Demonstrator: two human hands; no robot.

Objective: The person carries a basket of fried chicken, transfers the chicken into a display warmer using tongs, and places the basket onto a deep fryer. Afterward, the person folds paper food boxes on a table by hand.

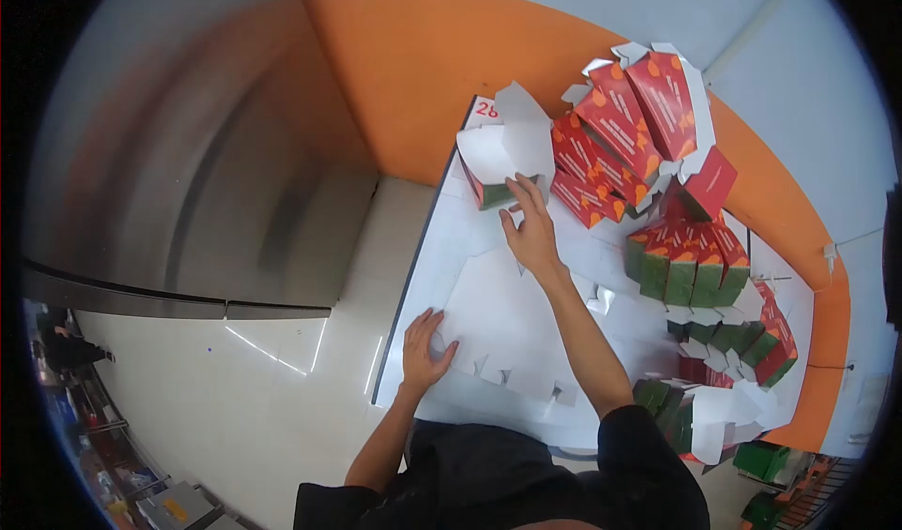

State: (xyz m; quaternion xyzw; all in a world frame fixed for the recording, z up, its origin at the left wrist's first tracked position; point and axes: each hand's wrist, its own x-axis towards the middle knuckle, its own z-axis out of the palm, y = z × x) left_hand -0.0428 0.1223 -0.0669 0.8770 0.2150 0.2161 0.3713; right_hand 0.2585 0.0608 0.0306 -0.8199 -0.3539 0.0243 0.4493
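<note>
A flat sheet of white card [503, 319] lies on the white table, with cut slots along its near edge. My left hand [426, 350] rests at the sheet's left edge, fingers apart. Farther up, my right hand [532, 229] has its fingers spread, the fingertips beside a folded box [498, 159] with raised white flaps and a green and red side. No object shows between the fingers of either hand.
Stacked red boxes [625, 121] stand at the back right, with rows of red and green boxes [691, 262] nearer on the right. An orange and white wall borders the table [425, 272]. A large metal cabinet [235, 154] stands left.
</note>
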